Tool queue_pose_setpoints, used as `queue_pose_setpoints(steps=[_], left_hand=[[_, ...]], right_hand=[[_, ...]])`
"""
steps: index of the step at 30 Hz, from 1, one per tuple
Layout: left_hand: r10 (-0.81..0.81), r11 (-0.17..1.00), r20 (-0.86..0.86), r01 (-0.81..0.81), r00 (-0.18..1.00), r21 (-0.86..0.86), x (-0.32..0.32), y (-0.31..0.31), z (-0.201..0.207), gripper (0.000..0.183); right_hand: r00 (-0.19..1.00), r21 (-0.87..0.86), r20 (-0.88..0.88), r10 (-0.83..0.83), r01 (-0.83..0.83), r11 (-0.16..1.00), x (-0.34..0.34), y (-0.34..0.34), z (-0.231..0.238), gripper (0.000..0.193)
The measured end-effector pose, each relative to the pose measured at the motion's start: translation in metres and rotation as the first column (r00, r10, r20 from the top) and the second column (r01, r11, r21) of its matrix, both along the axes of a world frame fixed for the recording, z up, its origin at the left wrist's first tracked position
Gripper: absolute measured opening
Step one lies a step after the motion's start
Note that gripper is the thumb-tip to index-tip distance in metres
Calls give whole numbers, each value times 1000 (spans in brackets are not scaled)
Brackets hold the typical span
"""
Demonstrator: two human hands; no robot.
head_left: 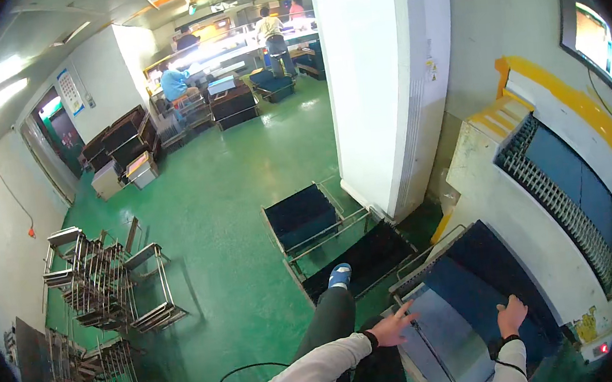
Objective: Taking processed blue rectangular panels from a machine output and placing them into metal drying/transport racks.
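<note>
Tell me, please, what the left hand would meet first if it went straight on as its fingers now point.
The left hand would probably meet the pale grey panel first, though depth is unclear and it might catch the thin metal rod before that.

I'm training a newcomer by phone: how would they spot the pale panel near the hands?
Find the white machine with rollers at the right. At its lower left, look between the person's left hand and right hand. The pale panel there is light grey-blue, while the panels beside it are plainly darker blue.
</note>
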State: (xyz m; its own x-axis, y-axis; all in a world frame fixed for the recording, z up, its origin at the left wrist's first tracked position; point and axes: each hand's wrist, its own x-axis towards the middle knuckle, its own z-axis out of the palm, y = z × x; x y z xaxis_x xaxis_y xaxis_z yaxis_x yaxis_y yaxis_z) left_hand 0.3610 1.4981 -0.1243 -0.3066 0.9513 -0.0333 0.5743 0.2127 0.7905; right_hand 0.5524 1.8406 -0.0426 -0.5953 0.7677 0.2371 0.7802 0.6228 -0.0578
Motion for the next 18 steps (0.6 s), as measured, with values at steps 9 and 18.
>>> queue_pose_setpoints(steps=[9,18], left_hand=[[10,998,-93,-17,996,-68,-1,2,10,88],[28,999,-124,-22,992,48,3,2,-13,93]], right_hand=[[1000,9,-3,-6,6,1000,0,1,-6,33],[1000,23,8,-18,18,1000,1,1,-5,33]])
